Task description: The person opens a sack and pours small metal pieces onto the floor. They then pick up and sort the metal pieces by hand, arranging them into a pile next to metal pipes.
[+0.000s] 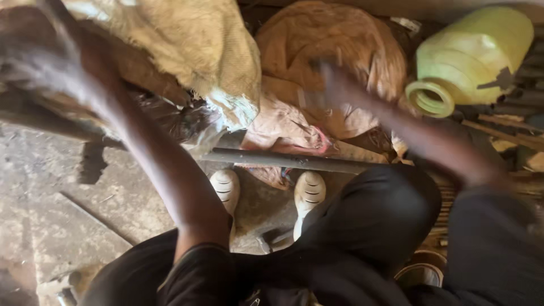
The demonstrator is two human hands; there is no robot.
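My left hand [42, 54] reaches up to the upper left, heavily blurred, against a pale woven sack [192, 45] and dark stuff beneath it; whether it grips anything cannot be told. My right hand [334, 85] stretches forward over an orange-tan sack [328, 39], also blurred, its fingers indistinct. A grey metal pipe [283, 160] lies across the floor below both hands, just beyond my two white shoes [309, 190].
A pale green plastic jerrycan [476, 51] lies on its side at the upper right, mouth facing me. Sticks and dark rods are stacked at the right edge. Rough concrete floor [62, 209] spreads to the left. My dark trousers fill the bottom.
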